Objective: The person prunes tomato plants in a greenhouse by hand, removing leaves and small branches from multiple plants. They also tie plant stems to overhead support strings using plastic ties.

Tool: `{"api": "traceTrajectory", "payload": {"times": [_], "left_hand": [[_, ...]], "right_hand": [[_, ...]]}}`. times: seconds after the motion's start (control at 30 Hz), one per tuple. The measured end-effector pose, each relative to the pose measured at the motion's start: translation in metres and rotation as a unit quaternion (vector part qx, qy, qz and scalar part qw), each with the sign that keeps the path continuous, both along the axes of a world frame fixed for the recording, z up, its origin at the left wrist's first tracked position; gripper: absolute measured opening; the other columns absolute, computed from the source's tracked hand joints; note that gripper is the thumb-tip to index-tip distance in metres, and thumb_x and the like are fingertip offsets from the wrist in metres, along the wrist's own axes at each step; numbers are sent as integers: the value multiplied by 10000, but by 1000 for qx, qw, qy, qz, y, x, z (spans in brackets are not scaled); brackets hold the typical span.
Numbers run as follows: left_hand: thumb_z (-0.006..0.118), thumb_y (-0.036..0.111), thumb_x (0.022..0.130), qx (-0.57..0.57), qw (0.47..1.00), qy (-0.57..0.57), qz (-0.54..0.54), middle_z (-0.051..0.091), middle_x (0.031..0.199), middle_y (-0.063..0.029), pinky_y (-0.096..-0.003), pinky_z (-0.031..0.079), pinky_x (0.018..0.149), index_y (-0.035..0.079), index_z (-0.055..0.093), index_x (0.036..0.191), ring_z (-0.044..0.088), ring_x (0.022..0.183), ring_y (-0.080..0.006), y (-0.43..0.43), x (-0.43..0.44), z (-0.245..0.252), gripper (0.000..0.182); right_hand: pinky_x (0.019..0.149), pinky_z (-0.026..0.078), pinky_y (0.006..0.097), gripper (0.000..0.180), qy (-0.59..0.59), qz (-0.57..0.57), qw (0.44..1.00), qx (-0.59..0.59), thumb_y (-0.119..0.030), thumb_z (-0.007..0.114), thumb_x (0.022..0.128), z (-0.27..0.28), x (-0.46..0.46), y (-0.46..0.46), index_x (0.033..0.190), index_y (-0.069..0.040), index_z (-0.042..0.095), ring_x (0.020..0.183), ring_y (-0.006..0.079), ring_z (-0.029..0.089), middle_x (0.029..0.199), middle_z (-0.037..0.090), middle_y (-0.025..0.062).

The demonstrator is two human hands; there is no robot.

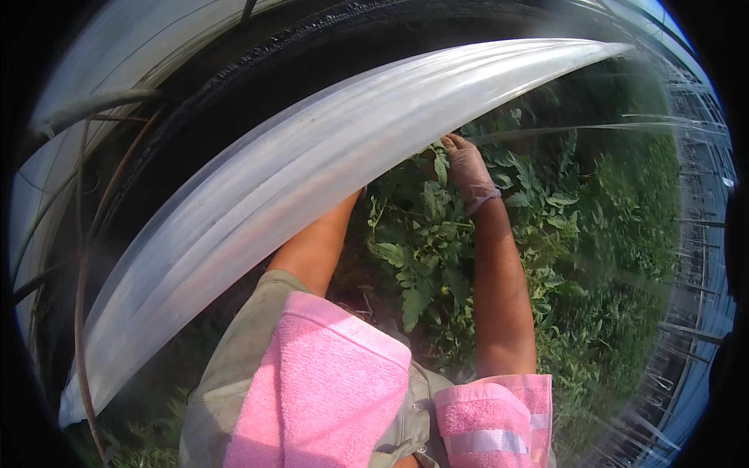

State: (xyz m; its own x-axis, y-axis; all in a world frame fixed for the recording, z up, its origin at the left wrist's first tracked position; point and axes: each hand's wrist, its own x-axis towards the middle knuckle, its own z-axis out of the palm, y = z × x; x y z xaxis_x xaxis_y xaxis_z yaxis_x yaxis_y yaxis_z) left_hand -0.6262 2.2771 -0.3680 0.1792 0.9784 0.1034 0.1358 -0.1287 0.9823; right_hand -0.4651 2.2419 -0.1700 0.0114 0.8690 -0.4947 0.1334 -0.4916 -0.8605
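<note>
My right hand (470, 172), in a thin translucent glove, reaches up among tomato plants (430, 245). Its fingertips meet at the lower edge of a long whitish plastic sheet (351, 140), beside a leafy shoot; what lies between them cannot be made out. The sheet crosses the view diagonally and covers my left hand, so only the left forearm (319, 245) shows below it. Both ends of a pink towel (345, 374) hang down over my khaki shirt (234, 357).
Dense green foliage (620, 234) fills the right side. A thin clear strip (585, 130) runs across it. Thin rusty rods (82, 292) and a curved pipe (99, 108) stand at the left. Dark sheeting (234, 70) lies behind the plastic.
</note>
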Motion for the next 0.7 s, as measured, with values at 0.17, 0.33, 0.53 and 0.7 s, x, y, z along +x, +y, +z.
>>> {"api": "traceTrajectory", "payload": {"times": [0.17,0.33,0.53,0.7], "left_hand": [[685,161,831,-70,997,25,-3,716,940,-143,-336,515,774,3,694,1042,656,857,-161,4,10,29,264],[735,246,803,-69,997,41,-4,704,933,-137,-365,521,764,5,668,1071,671,885,-213,-1,5,51,366],[697,263,867,-8,996,88,-28,690,932,-138,-350,514,799,-12,656,1030,664,884,-218,-48,-57,158,322],[653,303,906,7,944,128,-305,640,884,-92,-296,475,790,-18,633,976,600,856,-155,-138,-61,296,329]], "right_hand": [[728,553,298,454,29,132,990,-37,-287,535,995,0,-12,-16,1377,-55,456,804,166,683,1050,698,98],[808,532,297,744,29,-19,995,93,-314,570,979,14,-39,-58,1529,-87,124,894,168,663,1182,634,138],[874,485,279,565,-10,-24,996,80,-267,562,985,38,-30,-211,1463,-65,338,961,159,639,1126,665,121],[927,466,277,467,-119,-63,991,1,-210,557,988,61,-16,-366,1398,-15,446,1053,131,598,1124,660,80]]}}
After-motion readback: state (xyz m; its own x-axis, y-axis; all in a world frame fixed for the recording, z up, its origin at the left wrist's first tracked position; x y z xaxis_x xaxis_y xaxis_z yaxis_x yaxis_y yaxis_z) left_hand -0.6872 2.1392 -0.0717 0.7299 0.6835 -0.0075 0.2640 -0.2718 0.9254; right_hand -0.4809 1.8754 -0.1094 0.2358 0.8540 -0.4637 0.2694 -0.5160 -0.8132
